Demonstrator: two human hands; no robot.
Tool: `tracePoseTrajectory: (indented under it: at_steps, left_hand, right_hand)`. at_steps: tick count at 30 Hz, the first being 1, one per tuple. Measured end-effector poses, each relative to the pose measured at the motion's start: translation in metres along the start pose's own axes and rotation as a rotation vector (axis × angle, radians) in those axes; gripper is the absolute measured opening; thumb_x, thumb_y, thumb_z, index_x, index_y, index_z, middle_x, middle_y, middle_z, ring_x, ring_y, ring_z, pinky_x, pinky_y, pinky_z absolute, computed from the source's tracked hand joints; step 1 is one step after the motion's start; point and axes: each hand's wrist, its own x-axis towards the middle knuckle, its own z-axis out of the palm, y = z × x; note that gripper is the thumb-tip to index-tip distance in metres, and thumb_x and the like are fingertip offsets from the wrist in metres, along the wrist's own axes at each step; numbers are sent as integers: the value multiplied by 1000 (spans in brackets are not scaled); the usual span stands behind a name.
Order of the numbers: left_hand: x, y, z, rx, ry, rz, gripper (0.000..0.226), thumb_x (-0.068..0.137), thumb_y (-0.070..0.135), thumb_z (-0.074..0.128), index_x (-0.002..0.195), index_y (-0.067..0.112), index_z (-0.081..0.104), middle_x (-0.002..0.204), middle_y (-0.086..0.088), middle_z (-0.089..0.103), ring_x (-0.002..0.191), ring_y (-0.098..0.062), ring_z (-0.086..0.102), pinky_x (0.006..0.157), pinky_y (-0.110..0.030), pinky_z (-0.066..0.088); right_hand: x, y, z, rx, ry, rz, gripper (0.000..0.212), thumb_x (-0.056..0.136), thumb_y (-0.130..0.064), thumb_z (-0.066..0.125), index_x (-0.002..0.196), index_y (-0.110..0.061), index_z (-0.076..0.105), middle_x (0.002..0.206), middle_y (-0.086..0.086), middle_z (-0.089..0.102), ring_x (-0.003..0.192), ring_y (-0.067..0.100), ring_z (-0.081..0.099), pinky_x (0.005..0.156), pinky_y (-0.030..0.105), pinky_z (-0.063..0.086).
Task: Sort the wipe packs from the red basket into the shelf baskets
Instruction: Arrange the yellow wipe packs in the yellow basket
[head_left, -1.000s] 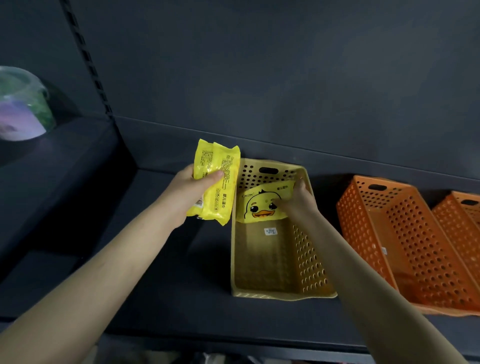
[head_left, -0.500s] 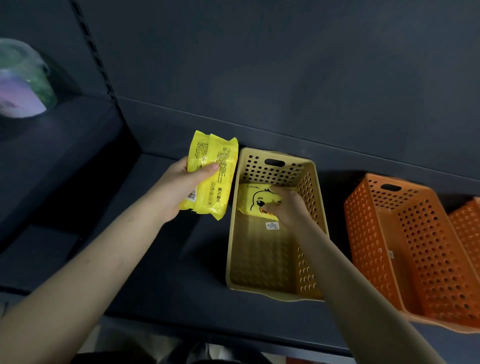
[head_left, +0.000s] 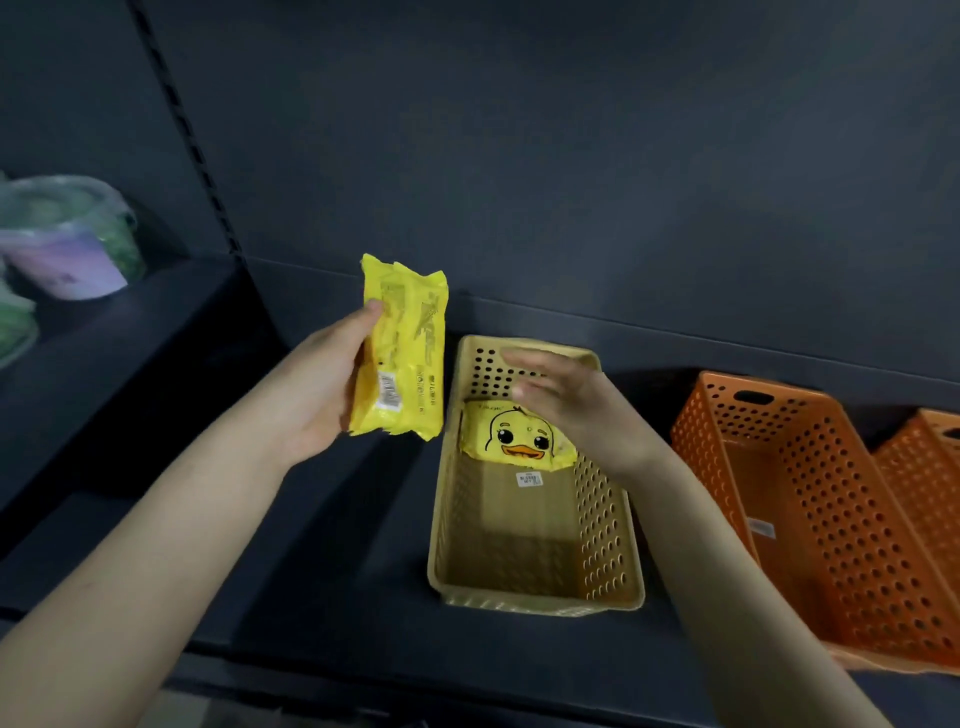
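At the far end of the pale yellow perforated plastic basket (head_left: 540, 605) lies the yellow duck-print wipe pack (head_left: 519, 439), now released. The right hand (head_left: 571, 400) has lifted above it, fingers loosely spread. The left hand (head_left: 322, 395) still grips a second yellow wipe pack (head_left: 402, 353) alongside.

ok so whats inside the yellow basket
One duck-face wipe pack lies at the far end of the yellow basket, with a small sticker on the floor nearer. The right hand covers the pack's far corner and some back wall.
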Motion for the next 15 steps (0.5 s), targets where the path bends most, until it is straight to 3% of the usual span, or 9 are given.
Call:
tracePoseTrajectory:
  at_steps: [3,6,8,10,12,13,15]
  left_hand:
    - [-10,4,41,-54,-105,31,55,99,57,33,132,20,58,128,-3,65,108,-25,68,78,-41,59]
    - [-15,1,71,-61,-172,25,64,95,61,36,130,13,61,138,-1,54,112,-33,64,79,-47,59]
    - [-17,-2,81,-7,-168,36,64,95,60,38,112,8,71,129,-2,59,107,-28,67,71,-45,60]
    - [-15,-6,85,116,-12,194,46,98,51,45,91,15,74,115,-2,66,93,-19,70,66,-41,59]
    - [-4,-10,84,350,249,434,21,96,45,53,86,32,66,114,4,62,94,-11,61,79,-38,55]
    - [2,-10,83,437,273,506,14,94,48,54,90,39,63,117,9,58,98,-4,57,85,-31,51]
    - [10,-12,84,518,112,464,16,90,59,52,95,46,61,114,22,59,97,9,56,80,-19,43]
  right_hand:
    - [-16,-26,6,181,-73,-84,44,96,-49,50,140,-43,46,133,-26,56,126,-4,50,107,33,41]
    - [-28,-27,6,337,-19,-137,43,96,-44,53,138,-36,49,134,-6,60,126,15,55,105,47,45]
    - [-35,-20,-3,441,51,-97,41,97,-34,57,136,-25,52,129,5,63,120,25,60,100,55,48]
    - [-41,-10,-15,504,40,-38,37,99,-26,54,133,-14,55,126,15,65,115,35,62,98,56,48]
    - [-48,-2,-25,543,-28,30,37,100,-27,52,132,-9,56,125,18,65,115,36,62,97,50,51]
    - [-50,1,-29,555,-66,58,38,99,-29,51,131,-8,57,125,18,65,114,35,63,95,46,53]
    - [-53,4,-35,569,-112,98,40,98,-30,52,129,-7,58,123,19,66,110,34,65,91,45,55]
